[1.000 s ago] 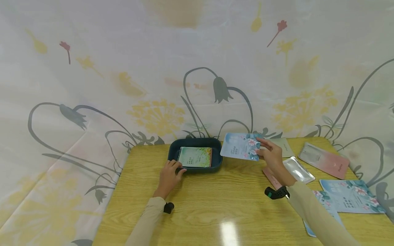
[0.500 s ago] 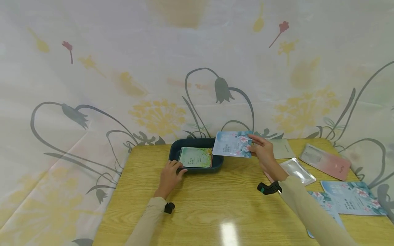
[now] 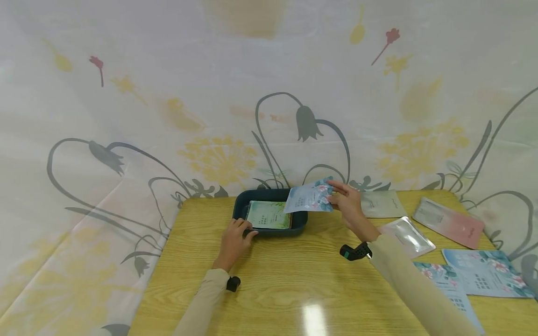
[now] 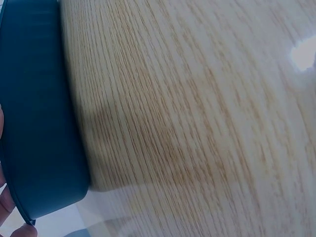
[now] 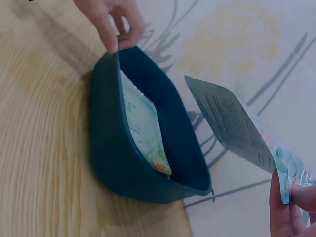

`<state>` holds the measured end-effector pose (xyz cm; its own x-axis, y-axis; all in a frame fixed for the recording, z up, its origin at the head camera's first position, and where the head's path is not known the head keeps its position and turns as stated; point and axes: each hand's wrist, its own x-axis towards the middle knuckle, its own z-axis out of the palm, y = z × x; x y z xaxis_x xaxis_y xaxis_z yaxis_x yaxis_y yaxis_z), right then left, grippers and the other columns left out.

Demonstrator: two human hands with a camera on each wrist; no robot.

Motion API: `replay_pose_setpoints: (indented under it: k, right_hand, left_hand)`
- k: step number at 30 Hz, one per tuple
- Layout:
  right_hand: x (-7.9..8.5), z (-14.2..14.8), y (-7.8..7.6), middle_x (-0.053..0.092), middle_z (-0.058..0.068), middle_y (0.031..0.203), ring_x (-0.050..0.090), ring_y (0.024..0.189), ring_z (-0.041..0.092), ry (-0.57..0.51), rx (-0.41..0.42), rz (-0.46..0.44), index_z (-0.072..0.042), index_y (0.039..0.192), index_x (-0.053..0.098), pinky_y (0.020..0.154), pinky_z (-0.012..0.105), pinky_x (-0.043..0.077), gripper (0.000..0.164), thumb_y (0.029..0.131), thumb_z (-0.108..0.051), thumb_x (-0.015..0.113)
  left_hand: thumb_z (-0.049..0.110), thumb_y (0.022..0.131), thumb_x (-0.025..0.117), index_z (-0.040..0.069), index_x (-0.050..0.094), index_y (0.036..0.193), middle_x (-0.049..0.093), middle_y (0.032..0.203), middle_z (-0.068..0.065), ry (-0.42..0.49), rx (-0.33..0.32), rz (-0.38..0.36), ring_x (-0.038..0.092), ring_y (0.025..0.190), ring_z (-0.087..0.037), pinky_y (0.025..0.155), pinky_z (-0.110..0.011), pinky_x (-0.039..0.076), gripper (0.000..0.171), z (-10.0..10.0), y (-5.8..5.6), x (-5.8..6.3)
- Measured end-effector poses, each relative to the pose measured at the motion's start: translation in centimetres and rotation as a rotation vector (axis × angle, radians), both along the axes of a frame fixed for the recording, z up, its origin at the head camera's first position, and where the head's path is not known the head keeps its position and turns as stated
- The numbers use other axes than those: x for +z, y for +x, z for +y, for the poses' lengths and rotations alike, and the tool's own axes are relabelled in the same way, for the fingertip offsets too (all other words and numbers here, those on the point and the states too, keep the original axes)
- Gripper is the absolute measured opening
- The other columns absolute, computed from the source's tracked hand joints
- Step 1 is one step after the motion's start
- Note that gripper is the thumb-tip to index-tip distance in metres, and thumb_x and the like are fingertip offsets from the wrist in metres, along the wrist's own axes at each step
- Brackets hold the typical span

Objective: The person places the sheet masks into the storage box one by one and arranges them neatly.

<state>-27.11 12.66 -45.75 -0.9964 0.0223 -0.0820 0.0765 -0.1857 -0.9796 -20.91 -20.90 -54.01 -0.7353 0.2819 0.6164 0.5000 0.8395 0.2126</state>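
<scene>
My right hand (image 3: 351, 208) pinches a blue floral face-mask packet (image 3: 308, 196) by its right edge. The packet is tilted in the air over the right end of a dark teal bin (image 3: 300, 225); its printed grey back (image 5: 227, 116) shows in the right wrist view. At the bin's front left corner my left hand (image 3: 232, 242) grips the rim, thumb outside and fingers over the edge. A green leaf-printed packet (image 3: 268, 214) lies inside the bin, and whatever is beneath it is mostly hidden. The left wrist view shows the bin's outer wall (image 4: 39, 108) close up.
To the right on the wooden table (image 3: 269, 280) lie a pale green packet (image 3: 382, 204), a silver packet (image 3: 408, 237), a pink-and-silver packet (image 3: 449, 223) and two blue floral packets (image 3: 483, 273), one partly under my right sleeve. A flower-printed cloth (image 3: 210, 93) hangs behind the table.
My right hand has carried the blue packet leftward, from beside the bin to over its right end, and the packet is now more tilted. My left hand stays on the rim.
</scene>
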Motion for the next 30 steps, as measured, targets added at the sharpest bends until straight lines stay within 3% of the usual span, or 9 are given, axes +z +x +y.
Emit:
replay_pose_setpoints:
  k: [11, 30]
  right_hand:
    - [0.0, -2.4, -0.4, 0.054, 0.008, 0.111, 0.057, 0.069, 0.008, 0.053, 0.015, 0.006, -0.002, 0.132, 0.054, 0.059, 0.021, 0.050, 0.048, 0.086, 0.011, 0.055]
    - [-1.7, -7.8, -2.0, 0.056, 0.017, 0.114, 0.054, 0.061, 0.013, 0.091, 0.073, 0.007, -0.005, 0.126, 0.060, 0.056, 0.026, 0.046, 0.046, 0.084, 0.012, 0.055]
  left_hand:
    - [0.025, 0.078, 0.078, 0.013, 0.062, 0.081, 0.054, 0.081, -0.001, 0.001, 0.008, -0.011, 0.047, 0.072, -0.020, 0.062, -0.034, 0.046, 0.021, 0.0, 0.1, 0.1]
    - [0.020, 0.077, 0.079, 0.013, 0.062, 0.082, 0.053, 0.081, 0.000, 0.019, 0.009, -0.040, 0.044, 0.072, -0.018, 0.059, -0.033, 0.045, 0.019, 0.0, -0.1, 0.0]
